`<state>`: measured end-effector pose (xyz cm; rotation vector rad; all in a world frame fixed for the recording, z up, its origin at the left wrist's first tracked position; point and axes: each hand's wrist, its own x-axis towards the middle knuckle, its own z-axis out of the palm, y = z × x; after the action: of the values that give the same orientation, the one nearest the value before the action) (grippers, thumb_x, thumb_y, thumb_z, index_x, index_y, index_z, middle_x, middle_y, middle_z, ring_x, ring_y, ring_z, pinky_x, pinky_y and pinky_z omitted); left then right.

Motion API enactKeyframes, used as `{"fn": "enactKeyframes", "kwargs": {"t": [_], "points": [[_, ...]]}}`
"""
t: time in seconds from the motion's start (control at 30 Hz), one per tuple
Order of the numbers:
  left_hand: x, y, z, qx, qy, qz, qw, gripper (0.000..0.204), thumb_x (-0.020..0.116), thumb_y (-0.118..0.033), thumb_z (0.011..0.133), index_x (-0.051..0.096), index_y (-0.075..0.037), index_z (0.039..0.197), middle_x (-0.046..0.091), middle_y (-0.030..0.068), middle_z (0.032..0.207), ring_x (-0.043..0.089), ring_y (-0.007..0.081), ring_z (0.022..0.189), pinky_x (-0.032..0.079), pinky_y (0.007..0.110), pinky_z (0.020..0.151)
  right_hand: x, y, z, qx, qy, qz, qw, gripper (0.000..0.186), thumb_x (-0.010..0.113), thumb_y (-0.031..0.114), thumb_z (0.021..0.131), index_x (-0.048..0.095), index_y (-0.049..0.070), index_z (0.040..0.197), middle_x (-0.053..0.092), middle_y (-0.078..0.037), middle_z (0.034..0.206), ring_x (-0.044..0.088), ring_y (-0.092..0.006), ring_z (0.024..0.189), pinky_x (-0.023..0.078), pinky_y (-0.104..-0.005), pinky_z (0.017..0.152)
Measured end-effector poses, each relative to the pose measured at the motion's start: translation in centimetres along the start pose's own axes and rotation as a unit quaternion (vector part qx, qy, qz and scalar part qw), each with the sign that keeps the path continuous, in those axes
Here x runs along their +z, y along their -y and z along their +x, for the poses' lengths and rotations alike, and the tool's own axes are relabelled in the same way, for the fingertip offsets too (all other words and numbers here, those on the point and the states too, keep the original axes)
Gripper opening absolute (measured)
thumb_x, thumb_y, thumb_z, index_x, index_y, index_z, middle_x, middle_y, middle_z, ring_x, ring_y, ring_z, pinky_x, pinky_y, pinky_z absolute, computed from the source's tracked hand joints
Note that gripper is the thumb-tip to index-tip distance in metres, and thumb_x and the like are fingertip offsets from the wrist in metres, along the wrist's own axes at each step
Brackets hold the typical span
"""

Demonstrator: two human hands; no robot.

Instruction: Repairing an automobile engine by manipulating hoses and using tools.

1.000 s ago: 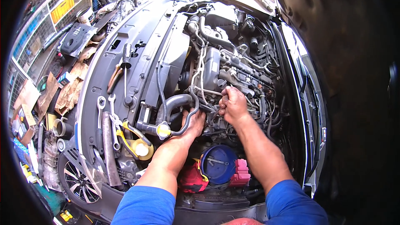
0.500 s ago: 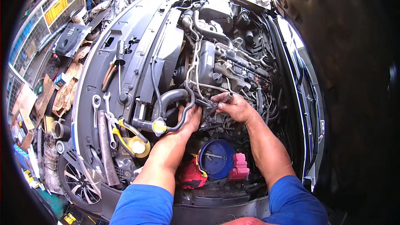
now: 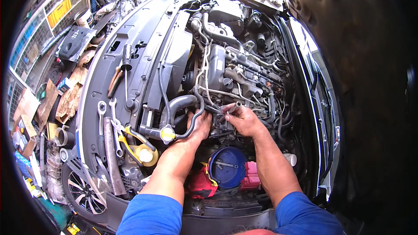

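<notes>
Head view: right hand (image 3: 242,119) curled, thumb and fingers pinching a slim metal-looking piece (image 3: 238,104) that shows at the top of the fist — exact kind too small to tell. Left hand (image 3: 201,124) just beside it, fingers down among engine parts, grip hidden, can't tell. Thin black hose (image 3: 202,103) crosses in front of the left fingers; ribbed hose (image 3: 182,100) just left of them. Blue bowl (image 3: 227,172) between the forearms, nearer the body than both hands. Handling guess: piece looks light and stiff, maybe slippery if oily — best pinched mid-length. Thin hose likely soft, bendy; take it along the bare run beyond the left hand
</notes>
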<state>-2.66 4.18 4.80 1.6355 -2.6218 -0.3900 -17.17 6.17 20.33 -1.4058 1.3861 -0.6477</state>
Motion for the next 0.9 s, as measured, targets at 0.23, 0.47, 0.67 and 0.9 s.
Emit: {"fn": "enactKeyframes", "kwargs": {"t": [0.23,0.47,0.67,0.9], "points": [[0.1,0.1,-0.1,0.012,0.008,0.000,1.000,0.040,0.059,-0.025,0.092,0.058,-0.016,0.131,0.053,0.0068,0.137,0.050,0.0260,0.126,0.042,0.058,0.101,1.5,-1.5,0.3,-0.090,-0.203,-0.074,0.972,0.017,0.071,0.007,0.091,0.066,-0.004,0.104,0.072,-0.008,0.085,0.065,-0.0106,0.076,0.053,-0.0266,0.070],[0.2,0.0,0.1,-0.003,-0.015,-0.007,1.000,0.037,0.055,-0.025,0.095,0.060,-0.018,0.131,0.055,0.0056,0.136,0.052,0.0249,0.126,0.040,0.058,0.103,0.8,-0.5,1.1,-0.041,-0.094,-0.041,0.994,0.014,0.071,0.009,0.092,0.066,0.005,0.104,0.069,-0.002,0.085,0.057,-0.0083,0.067,0.046,-0.0272,0.059],[0.3,0.1,-0.1,0.019,-0.004,0.020,1.000,0.039,0.059,-0.026,0.093,0.059,-0.014,0.131,0.054,0.0084,0.137,0.052,0.0274,0.125,0.043,0.059,0.101,-0.6,0.1,0.5,-0.019,-0.015,-0.040,0.999,0.020,0.067,0.002,0.090,0.065,-0.002,0.110,0.071,-0.008,0.097,0.064,-0.0104,0.087,0.053,-0.0281,0.077],[0.9,0.2,0.5,0.024,0.010,0.029,0.999,0.058,0.064,-0.031,0.086,0.050,-0.015,0.140,0.046,0.0075,0.143,0.040,0.0277,0.135,0.048,0.062,0.093,2.3,-1.6,0.3,-0.121,-0.252,-0.176,0.944,0.022,0.075,0.013,0.086,0.065,-0.002,0.097,0.070,-0.015,0.077,0.066,-0.0183,0.065,0.053,-0.0323,0.062]]}}
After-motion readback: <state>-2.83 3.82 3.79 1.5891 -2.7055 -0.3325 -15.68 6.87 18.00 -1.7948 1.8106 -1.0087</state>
